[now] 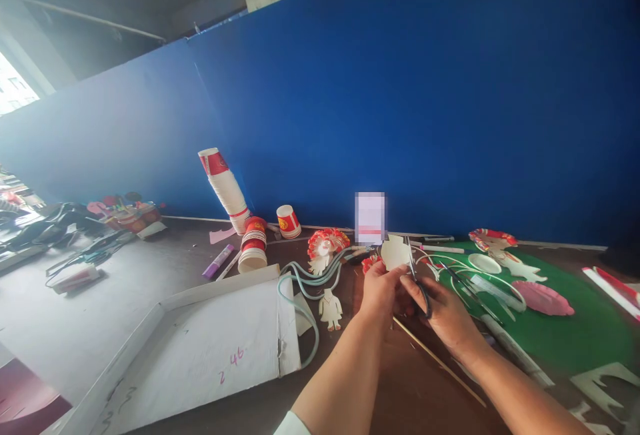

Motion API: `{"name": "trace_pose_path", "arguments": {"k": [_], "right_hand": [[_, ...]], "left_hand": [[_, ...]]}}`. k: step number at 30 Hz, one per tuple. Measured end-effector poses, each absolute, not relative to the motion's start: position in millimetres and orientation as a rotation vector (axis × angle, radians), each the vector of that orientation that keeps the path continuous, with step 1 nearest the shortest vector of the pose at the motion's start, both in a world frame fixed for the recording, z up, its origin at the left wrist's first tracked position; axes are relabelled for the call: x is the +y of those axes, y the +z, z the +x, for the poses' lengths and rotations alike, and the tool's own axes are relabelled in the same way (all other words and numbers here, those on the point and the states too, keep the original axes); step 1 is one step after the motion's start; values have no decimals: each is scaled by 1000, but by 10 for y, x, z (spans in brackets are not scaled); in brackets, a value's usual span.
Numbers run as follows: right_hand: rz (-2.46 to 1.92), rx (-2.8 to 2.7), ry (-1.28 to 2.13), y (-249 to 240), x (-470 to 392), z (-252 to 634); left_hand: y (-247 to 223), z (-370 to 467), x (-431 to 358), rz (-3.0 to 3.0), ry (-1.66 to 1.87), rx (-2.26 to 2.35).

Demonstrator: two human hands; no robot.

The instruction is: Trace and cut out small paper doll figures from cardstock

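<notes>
My left hand (380,288) pinches the lower edge of a pale cream piece of paper (396,252), held up over the table. My right hand (443,311) is closed around the dark handles of a pair of scissors (423,298). The blades point up along the paper's right edge; whether they are biting into it I cannot tell. Left of my hands lies a small cut-out paper figure (330,309), and behind it a red-and-white frilled paper piece (326,248). A bit of red frill shows behind my left hand.
A white box lid (200,355) lies at the left, with a pale cable (300,275) beside it. Stacked paper cups (227,191) lean against the blue partition (400,88). A green round mat (575,335) holds a pink oval piece (543,297). A thin stick (440,361) lies in front.
</notes>
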State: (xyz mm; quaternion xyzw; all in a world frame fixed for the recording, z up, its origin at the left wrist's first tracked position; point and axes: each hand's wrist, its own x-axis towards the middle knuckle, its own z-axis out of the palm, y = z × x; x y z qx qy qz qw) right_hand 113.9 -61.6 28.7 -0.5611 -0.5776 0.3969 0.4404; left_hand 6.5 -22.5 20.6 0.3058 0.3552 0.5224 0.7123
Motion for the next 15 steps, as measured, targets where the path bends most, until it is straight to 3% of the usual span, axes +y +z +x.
{"name": "trace_pose_path", "arguments": {"k": [15], "right_hand": [[-1398,-1425,887,378,-648,1121]], "left_hand": [[179,73,-229,722,1133,740]]}}
